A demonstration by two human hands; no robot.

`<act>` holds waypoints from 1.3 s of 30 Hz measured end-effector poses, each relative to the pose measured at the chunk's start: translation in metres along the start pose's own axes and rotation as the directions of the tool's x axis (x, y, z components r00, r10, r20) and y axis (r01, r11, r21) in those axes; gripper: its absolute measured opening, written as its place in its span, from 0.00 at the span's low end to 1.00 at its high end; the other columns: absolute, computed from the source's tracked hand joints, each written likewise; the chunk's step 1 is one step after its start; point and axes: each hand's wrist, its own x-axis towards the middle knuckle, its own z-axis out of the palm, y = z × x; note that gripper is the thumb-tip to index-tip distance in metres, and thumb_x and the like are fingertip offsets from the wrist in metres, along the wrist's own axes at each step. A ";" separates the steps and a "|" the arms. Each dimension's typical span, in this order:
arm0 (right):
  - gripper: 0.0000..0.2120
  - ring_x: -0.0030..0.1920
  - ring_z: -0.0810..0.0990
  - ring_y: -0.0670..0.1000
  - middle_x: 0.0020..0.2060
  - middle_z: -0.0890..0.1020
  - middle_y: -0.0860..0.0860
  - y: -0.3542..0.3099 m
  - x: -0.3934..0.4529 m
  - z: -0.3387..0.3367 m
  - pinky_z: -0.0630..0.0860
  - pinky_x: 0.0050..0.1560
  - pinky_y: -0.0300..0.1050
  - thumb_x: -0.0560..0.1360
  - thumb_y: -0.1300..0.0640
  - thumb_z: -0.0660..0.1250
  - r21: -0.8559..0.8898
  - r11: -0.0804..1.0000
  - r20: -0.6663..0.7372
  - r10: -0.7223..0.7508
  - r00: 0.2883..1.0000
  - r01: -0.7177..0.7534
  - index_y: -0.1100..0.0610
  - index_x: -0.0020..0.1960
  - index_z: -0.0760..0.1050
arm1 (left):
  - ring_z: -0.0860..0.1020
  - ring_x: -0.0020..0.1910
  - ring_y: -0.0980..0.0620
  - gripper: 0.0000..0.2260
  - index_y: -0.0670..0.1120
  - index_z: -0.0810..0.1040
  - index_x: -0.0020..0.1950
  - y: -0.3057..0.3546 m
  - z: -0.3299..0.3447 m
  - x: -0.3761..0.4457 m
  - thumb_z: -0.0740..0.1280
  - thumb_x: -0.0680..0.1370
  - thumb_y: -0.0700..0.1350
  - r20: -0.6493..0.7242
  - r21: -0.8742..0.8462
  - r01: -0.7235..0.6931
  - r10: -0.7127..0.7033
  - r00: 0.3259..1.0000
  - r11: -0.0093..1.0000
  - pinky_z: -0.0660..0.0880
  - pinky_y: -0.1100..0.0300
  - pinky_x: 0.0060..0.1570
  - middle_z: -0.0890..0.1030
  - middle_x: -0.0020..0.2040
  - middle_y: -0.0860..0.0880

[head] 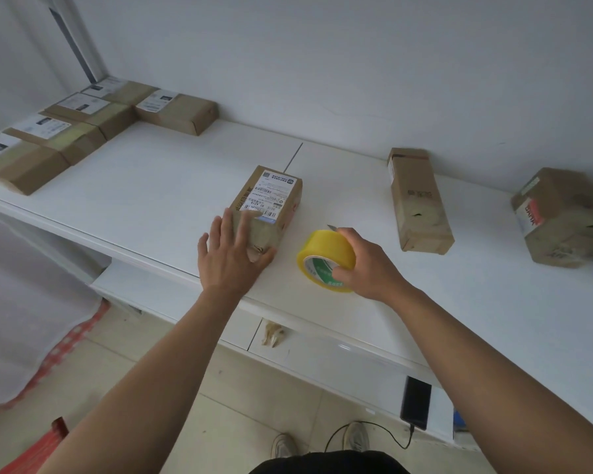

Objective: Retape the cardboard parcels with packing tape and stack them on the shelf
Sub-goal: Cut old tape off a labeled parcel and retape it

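The small labelled cardboard parcel [267,208] lies near the white shelf's [158,186] front edge. The left hand [231,254] presses flat on its near end, fingers spread. The right hand [365,265] grips the yellow tape roll [324,258] just beside it. The parcel looks light and stiff, likely to slide; hold its sides.

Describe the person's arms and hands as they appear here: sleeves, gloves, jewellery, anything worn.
Both forearms are bare up to the bottom edge of the picture, with no sleeves in view. The left hand and the right hand are bare too: no gloves, and no rings, watch or wristbands show. No markings can be seen on either arm.
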 end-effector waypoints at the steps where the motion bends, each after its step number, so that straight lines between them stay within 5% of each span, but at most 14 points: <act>1: 0.36 0.50 0.74 0.52 0.54 0.72 0.47 -0.001 0.000 0.001 0.69 0.45 0.43 0.70 0.49 0.68 0.003 1.000 0.002 0.000 1.000 0.000 0.51 0.76 0.62 | 0.56 0.78 0.44 0.38 0.59 0.52 0.79 0.000 -0.003 0.001 0.57 0.74 0.72 0.024 0.031 -0.025 0.024 0.999 0.999 0.58 0.41 0.73 0.55 0.80 0.46; 4: 0.37 0.50 0.74 0.52 0.55 0.73 0.47 0.001 0.001 0.001 0.70 0.46 0.44 0.69 0.48 0.67 0.007 1.000 -0.006 0.002 1.000 -0.002 0.50 0.76 0.61 | 0.54 0.78 0.42 0.38 0.60 0.50 0.79 -0.002 -0.008 0.004 0.54 0.74 0.74 0.084 0.124 -0.089 0.079 0.993 0.988 0.54 0.41 0.73 0.53 0.80 0.44; 7: 0.35 0.52 0.74 0.52 0.56 0.72 0.47 0.004 0.000 0.003 0.71 0.47 0.45 0.73 0.54 0.70 -0.007 1.000 -0.015 -0.007 1.000 0.007 0.49 0.77 0.60 | 0.45 0.81 0.45 0.39 0.49 0.47 0.82 -0.007 -0.007 0.009 0.50 0.77 0.70 0.143 0.130 -0.218 0.200 0.969 0.967 0.43 0.48 0.78 0.47 0.82 0.44; 13: 0.37 0.58 0.75 0.54 0.66 0.73 0.50 0.008 -0.002 0.004 0.75 0.51 0.48 0.73 0.53 0.71 0.001 1.000 -0.018 -0.016 1.000 0.016 0.46 0.78 0.59 | 0.54 0.79 0.36 0.30 0.56 0.54 0.81 -0.007 -0.011 0.016 0.54 0.81 0.63 0.209 0.137 -0.373 0.342 0.916 0.918 0.53 0.43 0.77 0.55 0.80 0.38; 16: 0.41 0.62 0.75 0.54 0.70 0.71 0.48 0.014 -0.005 0.003 0.76 0.57 0.51 0.73 0.53 0.72 0.035 0.999 0.004 -0.011 1.000 0.010 0.40 0.79 0.54 | 0.58 0.78 0.35 0.29 0.47 0.59 0.80 -0.003 -0.008 0.015 0.49 0.82 0.59 0.200 0.158 -0.430 0.397 0.896 0.889 0.56 0.39 0.76 0.60 0.79 0.38; 20: 0.42 0.60 0.72 0.50 0.70 0.68 0.45 0.020 -0.012 -0.007 0.72 0.56 0.45 0.75 0.55 0.72 0.094 0.995 0.026 0.012 1.000 -0.015 0.39 0.79 0.51 | 0.48 0.81 0.44 0.27 0.40 0.50 0.81 0.007 0.000 0.017 0.52 0.85 0.50 0.235 0.141 -0.515 0.477 0.847 0.846 0.44 0.46 0.78 0.50 0.81 0.41; 24: 0.41 0.58 0.73 0.50 0.65 0.68 0.43 0.018 -0.019 -0.012 0.72 0.53 0.43 0.75 0.56 0.71 0.108 0.994 0.044 0.014 0.999 -0.019 0.37 0.78 0.52 | 0.57 0.79 0.42 0.29 0.39 0.54 0.80 0.009 -0.004 0.016 0.61 0.83 0.47 0.236 0.118 -0.509 0.474 0.848 0.853 0.55 0.45 0.76 0.57 0.80 0.40; 28: 0.39 0.55 0.76 0.51 0.63 0.72 0.45 0.029 -0.027 -0.026 0.75 0.49 0.44 0.74 0.55 0.72 0.091 0.994 0.020 0.055 0.998 -0.056 0.38 0.77 0.56 | 0.66 0.75 0.40 0.26 0.38 0.64 0.77 0.027 -0.005 0.002 0.54 0.82 0.51 0.187 0.048 -0.525 0.509 0.840 0.850 0.65 0.42 0.72 0.66 0.76 0.38; 31: 0.31 0.49 0.77 0.49 0.55 0.76 0.46 0.038 -0.035 -0.035 0.75 0.43 0.43 0.73 0.49 0.74 0.030 0.994 0.115 0.105 0.988 -0.109 0.40 0.71 0.63 | 0.69 0.72 0.39 0.27 0.40 0.71 0.72 0.044 -0.007 -0.004 0.54 0.78 0.54 0.151 -0.025 -0.495 0.492 0.857 0.869 0.69 0.41 0.70 0.71 0.72 0.38; 33: 0.20 0.43 0.77 0.46 0.44 0.76 0.43 0.038 -0.036 -0.039 0.71 0.39 0.42 0.72 0.38 0.71 0.075 0.986 0.153 0.138 0.979 -0.151 0.43 0.58 0.70 | 0.69 0.71 0.38 0.30 0.41 0.71 0.69 0.057 -0.011 -0.005 0.52 0.74 0.57 0.179 -0.063 -0.422 0.426 0.887 0.904 0.67 0.41 0.70 0.71 0.72 0.38; 36: 0.28 0.36 0.72 0.48 0.33 0.72 0.46 0.037 -0.027 -0.044 0.67 0.41 0.47 0.69 0.25 0.55 0.167 0.976 0.097 0.122 0.988 -0.137 0.52 0.40 0.69 | 0.71 0.64 0.35 0.28 0.40 0.74 0.63 0.072 -0.018 -0.002 0.49 0.74 0.56 0.178 -0.097 -0.316 0.329 0.928 0.944 0.67 0.43 0.66 0.72 0.68 0.38; 39: 0.25 0.35 0.73 0.46 0.32 0.74 0.44 0.033 -0.017 -0.043 0.67 0.41 0.46 0.70 0.28 0.57 0.223 0.960 0.139 0.141 0.980 -0.170 0.50 0.37 0.70 | 0.72 0.59 0.39 0.21 0.42 0.76 0.56 0.080 -0.023 0.005 0.51 0.77 0.53 0.144 -0.117 -0.199 0.215 0.966 0.973 0.68 0.46 0.59 0.76 0.61 0.42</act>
